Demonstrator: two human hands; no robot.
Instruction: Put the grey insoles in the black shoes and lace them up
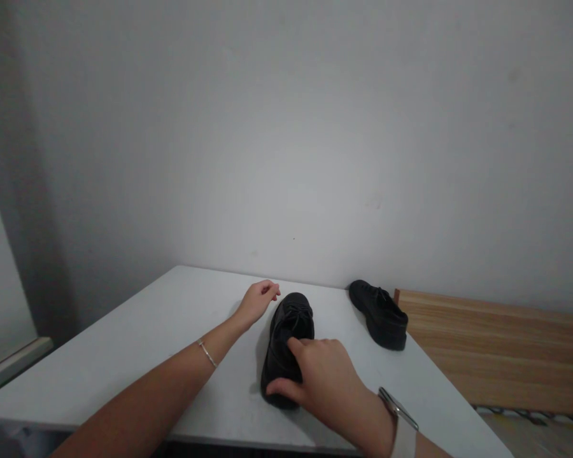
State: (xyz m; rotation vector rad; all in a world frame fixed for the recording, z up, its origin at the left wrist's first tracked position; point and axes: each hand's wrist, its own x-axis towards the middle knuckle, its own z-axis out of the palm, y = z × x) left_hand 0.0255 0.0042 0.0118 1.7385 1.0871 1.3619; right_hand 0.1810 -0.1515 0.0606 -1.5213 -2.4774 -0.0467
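A black lace-up shoe (pixel 277 359) stands on the white table (pixel 172 331), its toe pointing to the wall. My right hand (pixel 315 375) grips this shoe at its opening and heel, the thumb across the heel and the fingers at the far side. Just left of the toe is my left hand (pixel 260 299), its fingers curled in; anything between them is too small to make out. A second black shoe (pixel 382 318) rests near the table's right edge by the wall, away from both hands.
A grey-white wall (pixel 286 140) rises behind the table. Beyond the table's right edge is a wooden board (pixel 496 350). A pale ledge (pixel 16 366) shows at the far left.
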